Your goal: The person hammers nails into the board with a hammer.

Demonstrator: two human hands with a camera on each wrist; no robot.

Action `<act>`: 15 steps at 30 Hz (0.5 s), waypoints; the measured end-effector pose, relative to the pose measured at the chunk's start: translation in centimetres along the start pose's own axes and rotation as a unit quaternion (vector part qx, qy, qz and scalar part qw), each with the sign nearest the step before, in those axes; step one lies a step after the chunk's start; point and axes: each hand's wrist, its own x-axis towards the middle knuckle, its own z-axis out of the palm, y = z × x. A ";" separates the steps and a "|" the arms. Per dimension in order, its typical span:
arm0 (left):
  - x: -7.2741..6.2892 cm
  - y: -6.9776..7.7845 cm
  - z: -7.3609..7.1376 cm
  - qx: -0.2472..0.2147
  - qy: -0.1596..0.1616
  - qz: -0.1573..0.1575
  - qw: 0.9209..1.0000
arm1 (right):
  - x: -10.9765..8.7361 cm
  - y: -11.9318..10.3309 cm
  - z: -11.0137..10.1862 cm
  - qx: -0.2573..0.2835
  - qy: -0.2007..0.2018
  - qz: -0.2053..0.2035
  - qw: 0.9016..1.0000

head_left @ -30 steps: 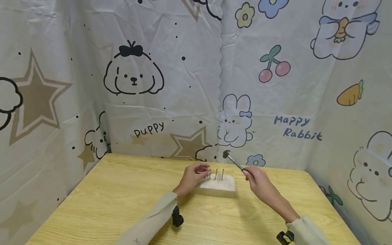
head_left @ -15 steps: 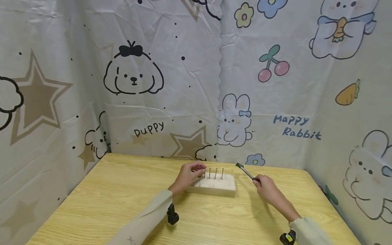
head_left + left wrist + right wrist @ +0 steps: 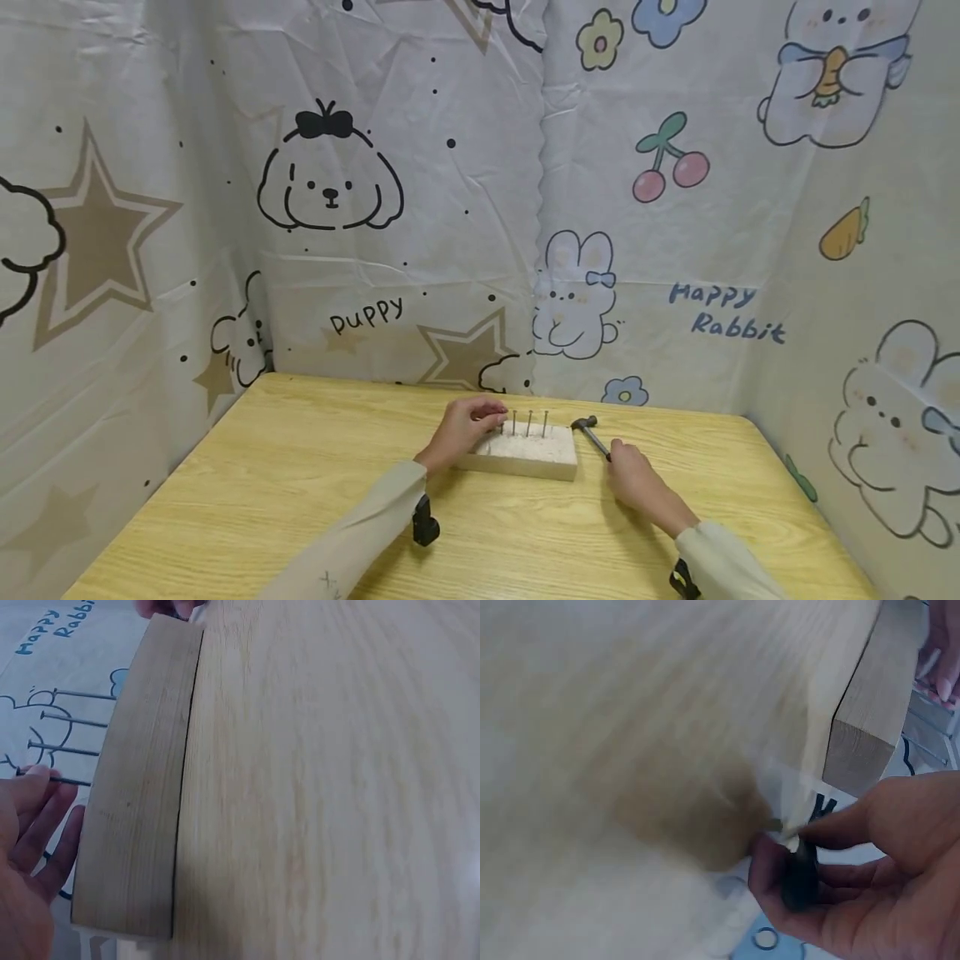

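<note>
A pale wooden block (image 3: pixel 517 464) lies on the table with a row of upright nails (image 3: pixel 529 424) standing in its top. My left hand (image 3: pixel 461 435) is at the left end of the row. In the left wrist view its thumb and finger pinch the nearest nail (image 3: pixel 73 781), close under the head; three more nails stand beyond it. My right hand (image 3: pixel 642 481) grips the dark handle of a hammer (image 3: pixel 597 439) to the right of the block. The hammer's head is just past the block's right end. In the right wrist view my fingers curl round the handle (image 3: pixel 801 879).
The yellow wood-grain table (image 3: pixel 315 483) extends on all sides of the block. Behind it hangs a printed cloth (image 3: pixel 420 275) with cartoon animals, which also covers both sides. A black wrist camera (image 3: pixel 425 523) sits on the left sleeve.
My left hand has shifted left along the row, uncovering another nail. The hammer, earlier raised beyond the block, has come down and to the right, its head now low beside the block.
</note>
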 end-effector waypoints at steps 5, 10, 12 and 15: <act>0.0 0.0 0.3 -0.003 0.026 0.010 1.000 | 0.7 -0.7 0.1 -0.068 0.017 -0.009 0.998; -0.3 0.4 0.3 0.004 0.014 0.016 1.000 | 1.1 -0.8 -0.6 -0.073 0.011 -0.008 0.997; -0.5 0.9 -0.3 0.011 -0.004 0.014 1.000 | 0.9 -0.8 -1.4 -0.066 0.027 -0.016 0.997; -1.2 2.2 -1.9 0.045 -0.039 0.019 0.998 | 0.6 -0.8 -3.1 -0.037 0.080 -0.052 0.995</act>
